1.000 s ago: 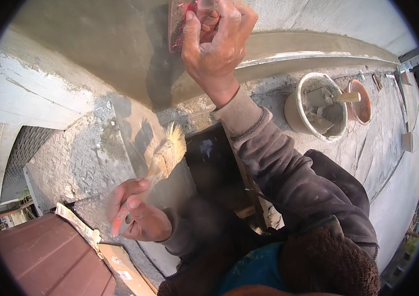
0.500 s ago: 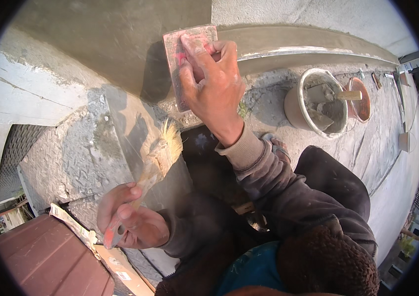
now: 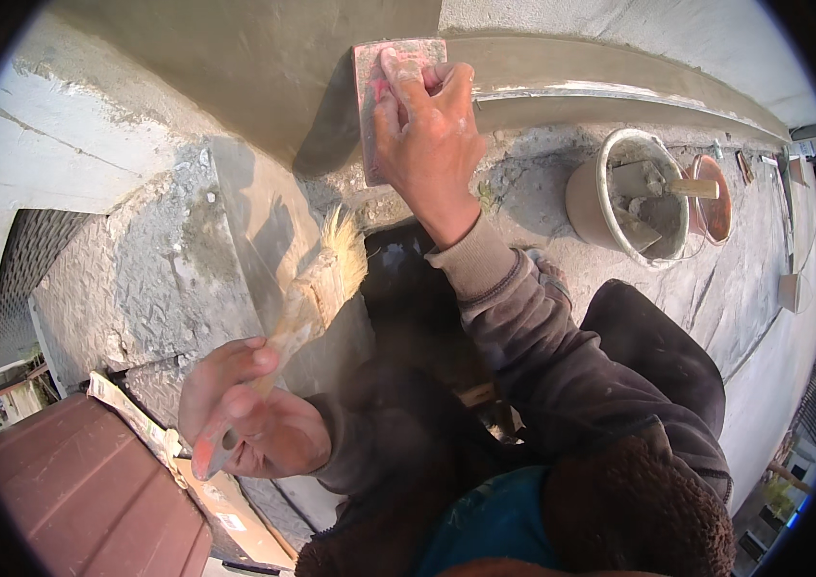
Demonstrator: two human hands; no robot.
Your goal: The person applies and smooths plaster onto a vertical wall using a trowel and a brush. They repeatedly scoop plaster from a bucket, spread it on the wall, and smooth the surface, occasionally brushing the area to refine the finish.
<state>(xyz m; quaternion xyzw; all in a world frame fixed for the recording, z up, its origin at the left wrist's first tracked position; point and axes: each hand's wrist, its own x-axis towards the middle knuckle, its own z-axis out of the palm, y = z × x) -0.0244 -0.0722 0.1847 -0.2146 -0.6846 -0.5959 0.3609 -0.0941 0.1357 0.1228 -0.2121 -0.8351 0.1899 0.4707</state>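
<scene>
Float (image 3: 379, 106) under right hand (image 3: 427, 144)

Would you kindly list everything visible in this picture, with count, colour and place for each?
plaster float: one, red-pink, flat against the wet grey wall at top centre, under the right hand
paintbrush: one, pale bristles and wooden handle with a red end, held at lower left, bristles pointing up
bucket: one, off-white, on the ledge at right, holding grey mortar and a trowel
trowel: one, wooden handle, lying in the bucket
bowl: one, orange-brown, just right of the bucket
checker plate: one, grey metal, left of the brush
roof panel: one, brown, lower left corner
left hand: one, shut round the paintbrush handle
right hand: one, gripping the plaster float
</scene>
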